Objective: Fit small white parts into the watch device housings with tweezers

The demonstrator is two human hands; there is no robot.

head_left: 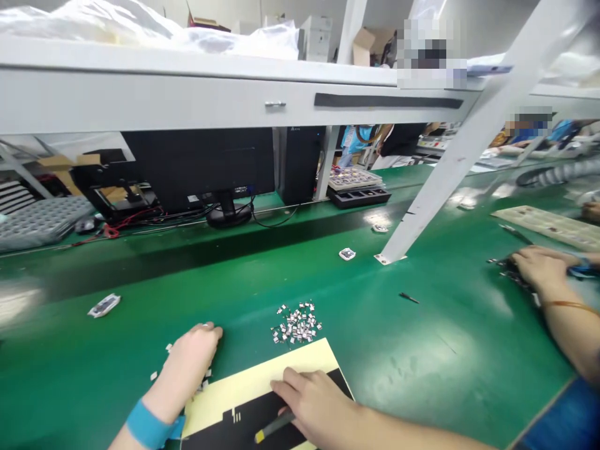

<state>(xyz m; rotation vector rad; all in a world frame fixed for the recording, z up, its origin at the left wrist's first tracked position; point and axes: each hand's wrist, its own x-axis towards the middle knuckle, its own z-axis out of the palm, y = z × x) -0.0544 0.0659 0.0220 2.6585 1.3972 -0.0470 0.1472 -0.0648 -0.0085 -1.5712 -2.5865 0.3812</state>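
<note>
My left hand point(190, 359), with a blue band point(147, 425) at its wrist, rests on the green table with fingers curled over. Small white parts point(206, 378) lie beside and under it; whatever its fingertips pinch is hidden. My right hand point(323, 403) is over a pale yellow and black sheet point(253, 378), fingers closed round a dark pen-like tool point(276, 426) with a yellow end pointing lower left. The tool's kind is unclear. Just beyond the sheet's far edge lies a loose pile of small silvery-white parts with short dark leads point(297, 325).
A co-worker's hand point(539, 269) works over dark parts at the right, near a pale tray point(553, 228). A white slanted post point(431, 169) stands on the table. Small white packets point(104, 305), a dark thin tool point(409, 298), a monitor point(201, 165) and a computer tower point(300, 165) are around.
</note>
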